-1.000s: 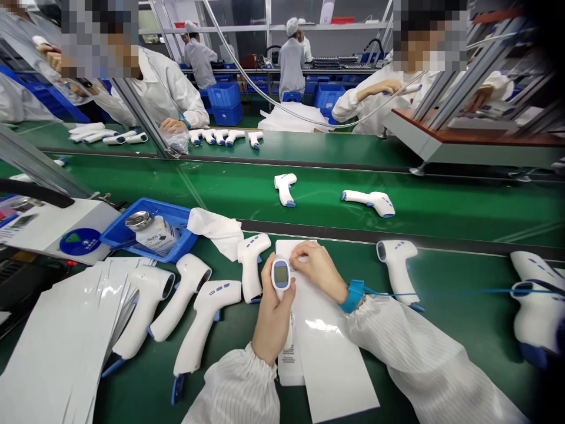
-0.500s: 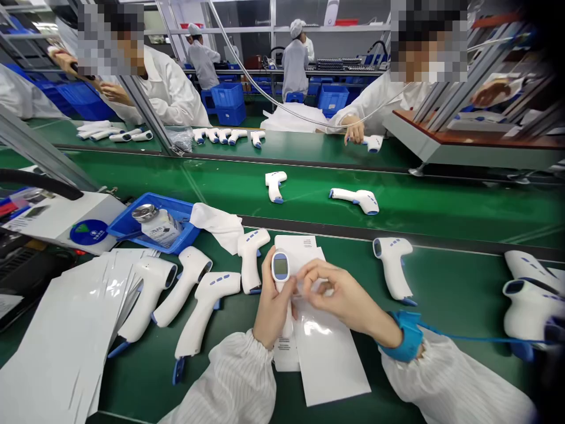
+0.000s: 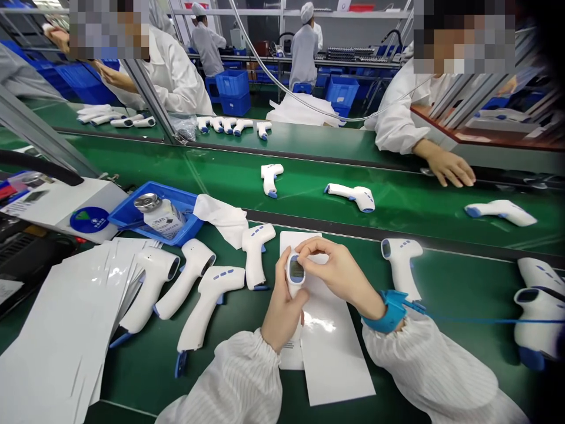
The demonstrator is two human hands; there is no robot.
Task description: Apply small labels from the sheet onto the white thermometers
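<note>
My left hand (image 3: 285,312) is wrapped round a white infrared thermometer (image 3: 295,285), its grey screen with blue trim facing me. At the top right edge of that screen, the thumb and index finger of my right hand (image 3: 339,271) press together; whatever they pinch is too small to make out. A blue wrist strap (image 3: 386,312) with a cord circles my right wrist. Beneath both hands lie a glossy white sheet (image 3: 338,359) and a printed white sheet (image 3: 291,356). Several more thermometers lie to the left, the closest being a white thermometer (image 3: 255,256).
A blue tray (image 3: 128,203) with a metal-capped bottle (image 3: 161,218) stands at left, near a stack of white sheets (image 3: 57,330). Thermometers lie on the green conveyor (image 3: 198,171) and the right side of the bench. Across it, a co-worker's hand (image 3: 450,168) reaches over the belt.
My right fingers have moved from beside the thermometer onto its screen's top edge. The co-worker opposite has let go of a thermometer, which now lies on the belt at right.
</note>
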